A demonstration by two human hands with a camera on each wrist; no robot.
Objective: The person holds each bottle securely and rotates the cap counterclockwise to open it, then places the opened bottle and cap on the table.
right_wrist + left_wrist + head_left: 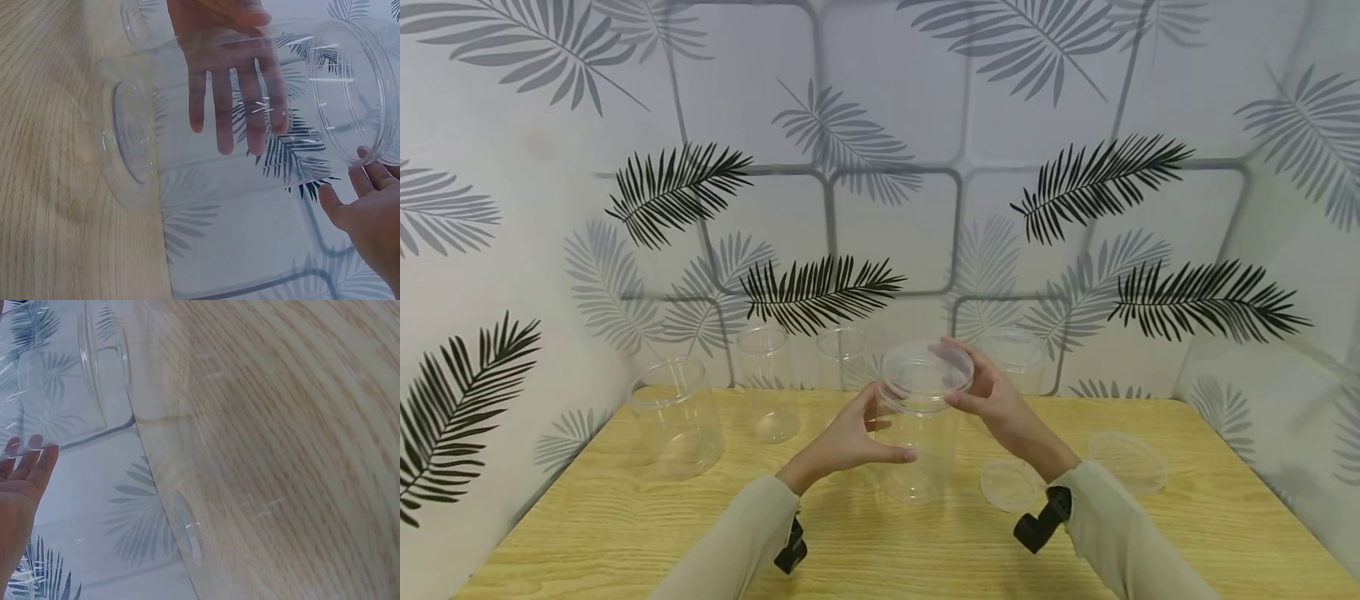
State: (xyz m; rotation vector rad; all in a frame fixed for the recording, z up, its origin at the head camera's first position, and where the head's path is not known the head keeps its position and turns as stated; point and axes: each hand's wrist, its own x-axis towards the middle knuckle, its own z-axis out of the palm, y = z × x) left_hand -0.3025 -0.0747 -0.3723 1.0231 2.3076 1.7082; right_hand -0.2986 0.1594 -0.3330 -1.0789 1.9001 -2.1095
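Note:
A tall clear plastic jar point(917, 467) stands upright on the wooden table in front of me. My left hand point(857, 433) holds it around its side, thumb in front and fingers behind; through the clear wall in the right wrist view, those fingers point(222, 119) appear spread. At the jar's mouth is a round clear lid point(925, 367), tilted a little over the rim. My right hand point(988, 396) pinches this lid by its right edge, with the thumb low and the fingers on the far side. Fingertips of that hand sit close to the jar's rim point(356, 94).
To the left is a wide clear jar point(677, 433), with a narrower jar point(767, 392) behind it. More jars stand at the back, one point(842, 358) behind my left hand and another point(1018, 358) behind my right. Two loose lids, one small point(1007, 485) and one larger point(1127, 462), lie at right.

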